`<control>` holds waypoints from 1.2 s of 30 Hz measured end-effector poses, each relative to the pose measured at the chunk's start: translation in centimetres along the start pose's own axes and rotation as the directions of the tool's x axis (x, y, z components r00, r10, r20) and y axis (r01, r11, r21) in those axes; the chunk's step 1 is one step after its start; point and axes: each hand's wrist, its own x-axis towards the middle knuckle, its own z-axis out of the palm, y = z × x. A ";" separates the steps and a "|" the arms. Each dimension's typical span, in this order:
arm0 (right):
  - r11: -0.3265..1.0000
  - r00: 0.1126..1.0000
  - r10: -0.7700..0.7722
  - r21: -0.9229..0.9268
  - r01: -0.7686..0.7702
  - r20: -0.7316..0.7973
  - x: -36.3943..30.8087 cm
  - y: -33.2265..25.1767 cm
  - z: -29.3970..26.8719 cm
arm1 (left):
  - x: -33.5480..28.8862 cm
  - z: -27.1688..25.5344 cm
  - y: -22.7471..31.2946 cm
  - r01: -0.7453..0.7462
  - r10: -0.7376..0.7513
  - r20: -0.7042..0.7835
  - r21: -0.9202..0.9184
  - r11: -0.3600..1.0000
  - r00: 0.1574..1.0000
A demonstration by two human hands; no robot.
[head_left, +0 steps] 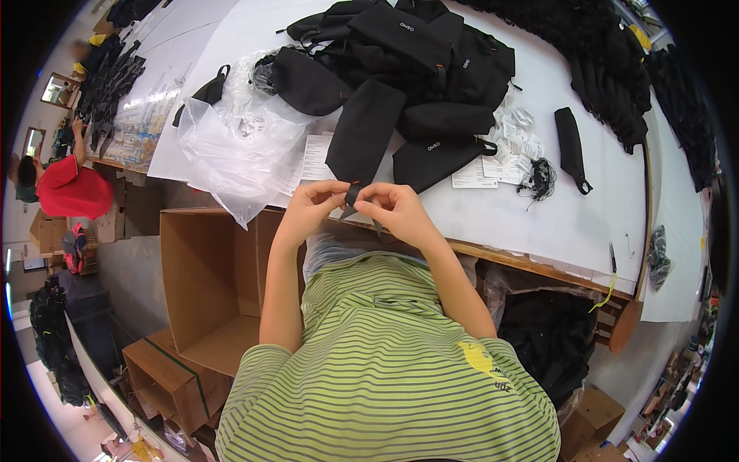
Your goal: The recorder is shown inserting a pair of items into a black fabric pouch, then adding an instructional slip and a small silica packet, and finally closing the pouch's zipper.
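Just above the centre of the frame the person's two hands meet at the near edge of a white table (539, 215). The left hand (312, 204) and the right hand (396, 208) both pinch a small dark strap piece (352, 194), fingertips closed on it from either side. The piece is short and narrow, and most of it is hidden between the fingers, so its exact shape is hard to make out. A thin dark end hangs below the right hand toward the table edge; whether it belongs to the same piece cannot be told.

Beyond the hands, toward the top centre, lies a heap of black fabric pouches (408, 77), overlapping so that they cannot be counted. To its left sits a crumpled clear plastic bag (231, 146), with some white paper slips (315, 158) partly tucked under the pouches. To the right of the heap lie more paper tags (512, 142), a tangle of black cord (536, 179) and a single narrow black pouch (571, 146), well apart from the hands.

At centre left, below the table edge, an open cardboard box (208, 285) stands — its inside partly cut off by the person's left arm. A green striped shirt (385, 369) fills the lower middle and covers whatever lies under it. At the lower right a dark bag of black goods (550, 339) is only dimly visible. Far at the left rim another person in a red top (73, 192) works at a second table, small and bent by the lens.
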 end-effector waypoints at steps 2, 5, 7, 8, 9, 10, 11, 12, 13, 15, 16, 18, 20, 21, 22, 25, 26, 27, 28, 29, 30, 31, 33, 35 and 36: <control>0.999 1.000 -0.012 -0.030 0.012 0.022 -0.1 -0.1 -0.2 | 0.2 -0.3 -0.2 0.025 -0.024 0.027 -0.029 0.999 0.999; 1.000 0.997 -0.030 -0.005 0.031 0.068 -0.3 0.1 -0.6 | 0.3 -0.3 0.5 0.080 -0.072 0.095 -0.083 0.993 0.993; 0.999 0.996 -0.019 -0.026 0.021 0.087 -0.4 -0.2 -0.9 | 0.2 -0.2 1.0 0.111 -0.096 0.134 -0.109 0.988 0.986; 0.999 0.996 -0.018 -0.026 0.020 0.085 -0.5 -0.3 -1.0 | 0.1 -0.1 1.1 0.125 -0.113 0.125 -0.098 0.987 0.986; 0.998 0.998 -0.014 -0.057 0.018 0.065 -0.6 -0.4 -1.1 | 0.1 0.0 1.1 0.140 -0.130 0.117 -0.087 0.986 0.985; 0.996 0.999 -0.010 -0.088 0.014 0.044 -0.6 -0.4 -1.1 | 0.2 0.2 1.1 0.142 -0.131 0.119 -0.087 0.986 0.984; 0.996 0.999 -0.007 -0.086 0.011 0.044 -0.7 -0.6 -1.1 | 0.1 0.5 1.1 0.118 -0.109 0.092 -0.102 0.988 0.990; 0.981 0.999 -0.036 -0.191 0.037 0.008 -0.7 -0.9 -1.1 | 0.2 0.8 1.0 0.095 -0.088 0.065 -0.117 0.989 0.994; 0.954 0.997 -0.068 -0.294 0.058 -0.025 -0.7 -1.1 -1.1 | 0.2 1.0 0.7 0.100 -0.093 0.066 -0.117 0.988 0.994; 0.932 0.984 -0.154 -0.343 0.115 -0.088 -0.9 -1.0 -0.5 | 0.1 1.7 0.2 -0.056 0.055 -0.050 -0.020 0.998 0.997; 0.903 0.960 -0.242 -0.396 0.170 -0.139 -1.0 -0.9 -0.3 | -0.2 2.0 0.2 -0.054 0.053 -0.046 -0.018 0.998 0.998; 0.923 0.972 -0.187 -0.366 0.123 -0.145 -0.9 -0.9 -0.4 | -0.6 2.7 2.1 -0.090 0.140 -0.165 0.283 0.955 0.976; 0.939 0.980 -0.134 -0.334 0.079 -0.145 -0.5 -0.5 -0.6 | -0.6 3.7 2.9 -0.164 0.239 -0.255 0.283 0.945 0.937; 0.987 0.974 -0.160 -0.048 0.154 -0.163 -0.1 0.1 -0.8 | -0.6 4.0 3.1 -0.240 0.334 -0.344 0.289 0.927 0.877; 0.945 0.966 -0.179 0.241 0.222 -0.188 0.1 0.4 -1.0 | -0.5 4.0 3.1 -0.240 0.334 -0.341 0.289 0.927 0.879; 0.895 0.980 -0.141 0.405 0.186 -0.138 -0.5 -0.9 -2.2 | -0.7 3.8 3.4 -0.348 0.357 -0.461 0.108 0.931 0.813; 0.886 0.987 -0.084 0.442 0.138 -0.138 -0.6 -0.8 -2.6 | -1.1 3.9 4.4 -0.284 0.238 -0.395 -0.062 0.957 0.888; 0.886 0.987 -0.083 0.443 0.138 -0.140 -0.7 -0.8 -2.7 | -1.3 4.1 4.9 -0.198 0.125 -0.304 -0.224 0.954 0.944; 0.875 0.982 -0.093 0.457 0.159 -0.162 -0.9 -1.0 -2.7 | -1.2 4.4 4.9 -0.197 0.124 -0.303 -0.223 0.955 0.945; 0.865 0.978 -0.103 0.469 0.179 -0.183 -1.0 -1.2 -2.7 | -1.1 4.9 5.0 -0.229 0.158 -0.313 -0.207 0.951 0.937; 0.865 0.978 -0.103 0.469 0.179 -0.183 -1.0 -1.4 -2.6 | -1.1 5.2 5.0 -0.262 0.192 -0.321 -0.189 0.946 0.927; 0.855 0.966 -0.132 0.466 0.225 -0.224 -1.0 -1.5 -2.3 | -1.1 5.2 4.9 -0.261 0.192 -0.321 -0.189 0.947 0.927; 0.844 0.951 -0.160 0.463 0.271 -0.266 -1.0 -1.5 -2.1 | -1.1 5.3 4.8 -0.227 0.193 -0.293 -0.087 0.970 0.936; 0.874 0.946 -0.156 0.407 0.267 -0.286 -1.1 -1.4 -2.0 | -1.1 5.6 5.1 -0.230 0.210 -0.289 -0.034 0.973 0.934; 0.874 0.945 -0.155 0.406 0.266 -0.287 -1.2 -1.5 -1.8 | -1.1 5.8 5.3 -0.233 0.228 -0.285 0.017 0.972 0.931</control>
